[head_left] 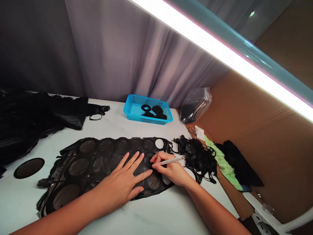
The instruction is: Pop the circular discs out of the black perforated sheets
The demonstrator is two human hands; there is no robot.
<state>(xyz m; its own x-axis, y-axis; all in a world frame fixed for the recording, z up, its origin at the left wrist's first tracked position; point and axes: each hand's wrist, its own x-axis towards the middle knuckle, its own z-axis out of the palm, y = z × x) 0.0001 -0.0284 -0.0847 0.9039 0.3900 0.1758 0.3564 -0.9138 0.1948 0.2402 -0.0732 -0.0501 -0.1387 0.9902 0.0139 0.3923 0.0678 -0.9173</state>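
A black sheet (pixel 97 164) marked with rows of round discs lies on the white table. Flat on its middle rests my left hand (pixel 122 182), fingers spread, pressing on the sheet. My right hand (pixel 168 169) pinches a slim whitish pen-like tool (pixel 168 161); its tip is hidden by the fingers. That hand is over a black disc (pixel 148 160) near the sheet's right side. White table shows through a round hole (pixel 159 143) at the upper right of the sheet, and another hole is partly covered by my right hand.
Behind the sheet stands a blue basket (pixel 129 114) with several black round pieces. Black scraps (pixel 200 156) are heaped at right, beside a green cloth (pixel 225 163) and a clear bag (pixel 198 104). Black material (pixel 36 120) and a loose disc (pixel 29 168) lie left. A bright lamp (pixel 220 49) hangs overhead.
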